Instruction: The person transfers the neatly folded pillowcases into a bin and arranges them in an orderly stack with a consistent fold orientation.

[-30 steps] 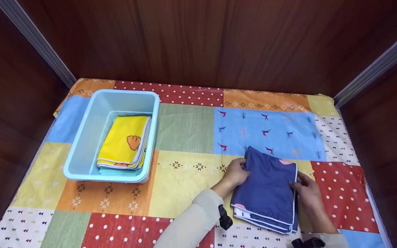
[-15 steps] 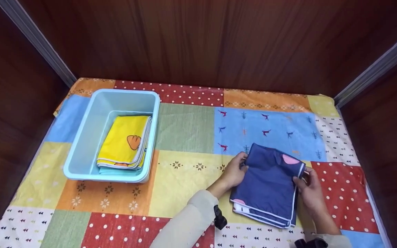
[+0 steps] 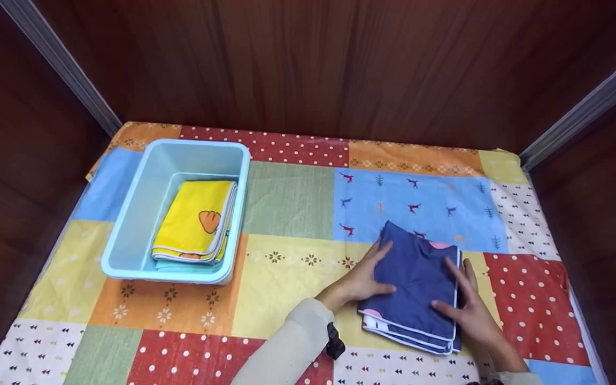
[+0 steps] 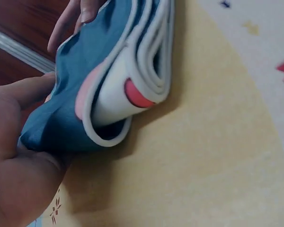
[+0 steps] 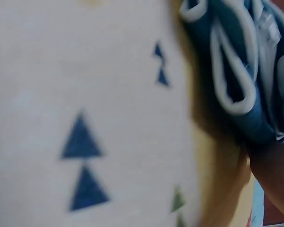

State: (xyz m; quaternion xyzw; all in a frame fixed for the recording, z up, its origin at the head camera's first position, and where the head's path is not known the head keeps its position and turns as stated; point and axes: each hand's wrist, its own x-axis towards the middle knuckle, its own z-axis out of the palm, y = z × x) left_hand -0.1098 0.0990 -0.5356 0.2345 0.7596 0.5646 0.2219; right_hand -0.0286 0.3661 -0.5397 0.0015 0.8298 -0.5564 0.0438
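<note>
A folded navy cloth [image 3: 415, 289] with white piping and pink spots lies on the right part of the patchwork cover. My left hand [image 3: 360, 279] rests along its left side, thumb and index finger spread over the top. At the right edge, my right hand [image 3: 471, 313] has its thumb and index finger extended on the cloth, other fingers beside the edge. In the left wrist view, the cloth's rounded fold [image 4: 109, 127] shows stacked layers and a white patch with a red spot. In the right wrist view, looped white edges [image 5: 234, 90] of the layers appear near the hand.
A light blue plastic tub [image 3: 126, 235] stands at the left. Inside it lies a folded yellow cloth [image 3: 193, 214] with an orange print, above a pale turquoise layer. Dark wooden panels [image 3: 297, 64] enclose the back and sides of the patchwork cover [image 3: 292, 203].
The far right corner, lifted half a second ago, lies lower and flatter now. Both hands have loosened from pinching the edges, and their fingers spread over the cloth's sides.
</note>
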